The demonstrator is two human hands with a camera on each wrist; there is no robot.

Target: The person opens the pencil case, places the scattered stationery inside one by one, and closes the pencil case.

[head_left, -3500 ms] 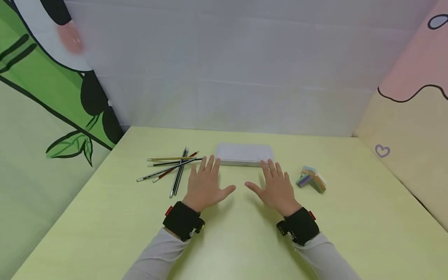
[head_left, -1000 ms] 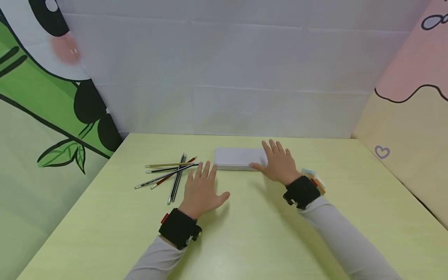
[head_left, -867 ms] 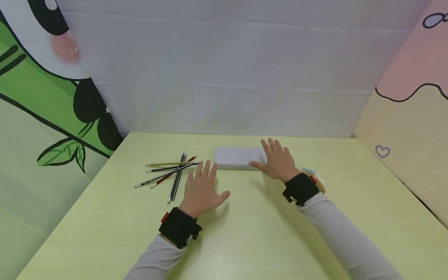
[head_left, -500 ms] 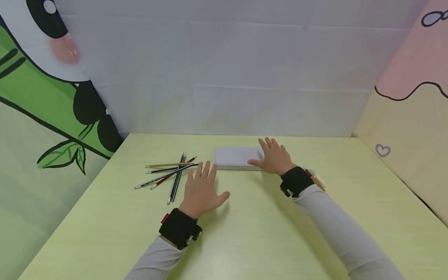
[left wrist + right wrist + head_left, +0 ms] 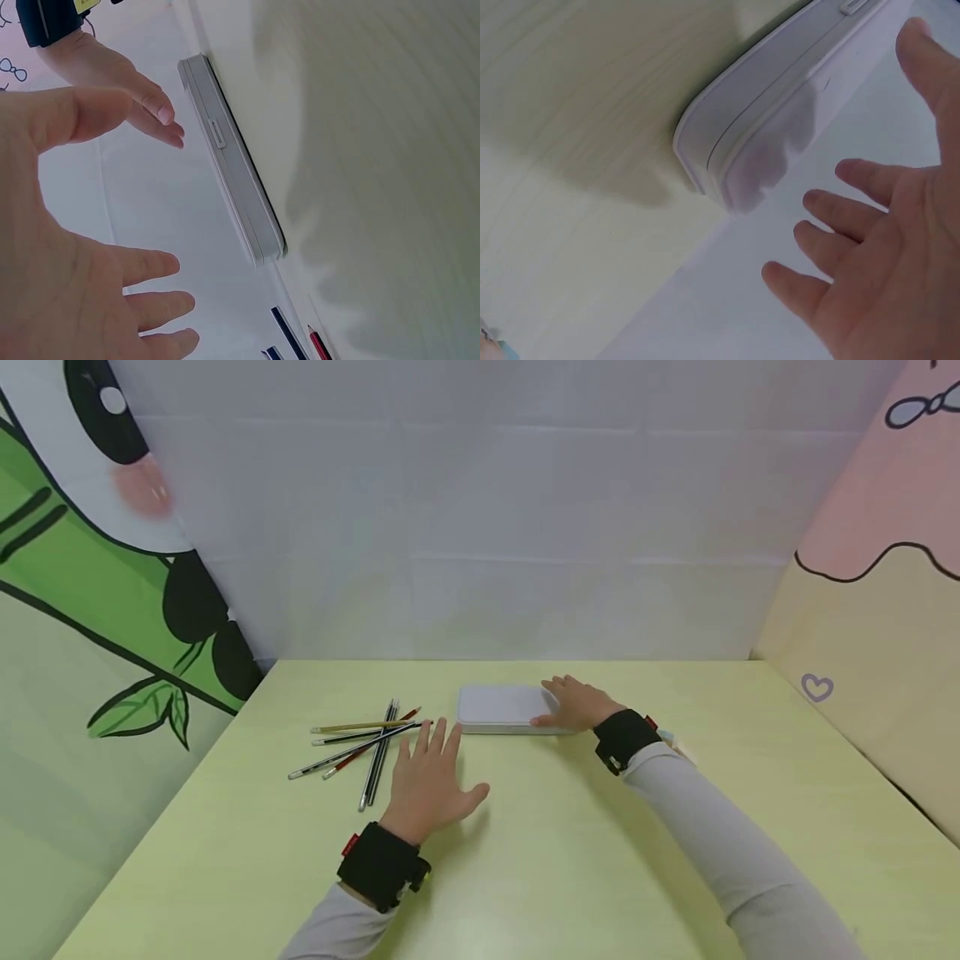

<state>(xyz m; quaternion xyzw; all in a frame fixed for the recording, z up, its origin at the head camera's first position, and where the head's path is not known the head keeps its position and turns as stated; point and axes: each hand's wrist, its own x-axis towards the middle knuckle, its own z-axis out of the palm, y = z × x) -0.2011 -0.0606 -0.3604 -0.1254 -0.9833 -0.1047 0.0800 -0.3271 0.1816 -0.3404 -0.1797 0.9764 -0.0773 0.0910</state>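
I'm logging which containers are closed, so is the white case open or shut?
Shut: in both wrist views, the white case has its lid down flush, no gap showing.

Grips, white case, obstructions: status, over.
Right grip empty, above white case, not touching. Left grip empty, near pencils. Case closed, flat on table. Nothing visible between right grip and case.

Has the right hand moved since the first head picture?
Yes: the right hand went forward, toward the far edge of the table, and is now at the right end of the white case.
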